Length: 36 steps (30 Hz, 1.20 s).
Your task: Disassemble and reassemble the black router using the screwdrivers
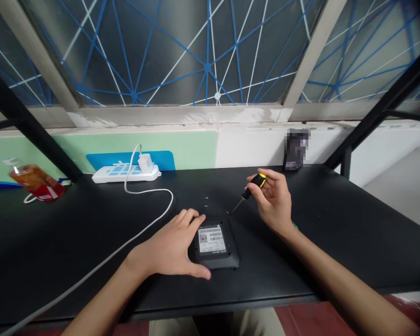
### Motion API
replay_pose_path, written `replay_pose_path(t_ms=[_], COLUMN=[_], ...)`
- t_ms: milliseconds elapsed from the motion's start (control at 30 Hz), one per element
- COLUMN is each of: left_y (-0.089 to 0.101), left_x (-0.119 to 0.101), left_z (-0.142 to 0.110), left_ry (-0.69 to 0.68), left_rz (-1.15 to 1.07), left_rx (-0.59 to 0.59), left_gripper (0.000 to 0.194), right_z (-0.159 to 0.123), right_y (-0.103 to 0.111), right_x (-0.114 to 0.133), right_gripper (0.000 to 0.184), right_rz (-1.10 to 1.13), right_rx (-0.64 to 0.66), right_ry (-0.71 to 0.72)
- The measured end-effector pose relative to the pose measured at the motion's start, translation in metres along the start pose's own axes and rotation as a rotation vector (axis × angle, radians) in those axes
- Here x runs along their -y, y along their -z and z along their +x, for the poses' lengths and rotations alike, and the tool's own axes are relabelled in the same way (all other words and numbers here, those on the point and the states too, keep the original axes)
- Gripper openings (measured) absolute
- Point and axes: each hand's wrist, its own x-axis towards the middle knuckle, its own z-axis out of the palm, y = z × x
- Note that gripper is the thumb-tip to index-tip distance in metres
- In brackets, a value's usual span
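Note:
A flat black device (pixel 231 254) with a white printed label (pixel 212 240) lies on the black table. My left hand (pixel 171 245) grips its left side, thumb at the near edge and fingers at the far edge. In my right hand (pixel 275 200) is a screwdriver (pixel 254 186) with a black and yellow handle, its shaft slanting down to the left. Its tip is close to a small screw (pixel 227 213) just beyond the device; whether they touch I cannot tell. Two more small pieces that look like screws (pixel 206 201) lie farther back.
A white power strip (pixel 126 173) with a plugged-in charger (pixel 145 162) sits at the back left, its white cable (pixel 154 219) crossing the table. A bottle (pixel 38 182) leans at far left. A phone (pixel 294 151) stands against the wall. Black frame bars (pixel 360 121) rise at both sides.

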Motion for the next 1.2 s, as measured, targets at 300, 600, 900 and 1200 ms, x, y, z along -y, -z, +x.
replay_pose_path(t_ms=[300,600,900,1200], left_y=[0.001,0.003,0.0,0.0], left_x=[-0.002,-0.004,0.0,0.0], left_z=[0.0,0.001,0.001,0.001], left_ry=[-0.004,0.026,0.0,0.0], left_rz=[0.003,0.008,0.012,0.022], left_rx=[0.009,0.031,0.018,0.011], left_gripper=[0.113,0.116,0.116,0.117], right_z=[-0.001,0.007,0.009,0.005], right_y=[-0.001,-0.003,-0.004,-0.01], right_x=[-0.005,-0.002,-0.004,-0.006], right_gripper=[0.037,0.031,0.035,0.037], right_rz=[-0.047,0.209,0.317,0.37], right_rx=[0.006,-0.14,-0.115,-0.066], right_ry=[0.005,-0.011,-0.248,-0.335])
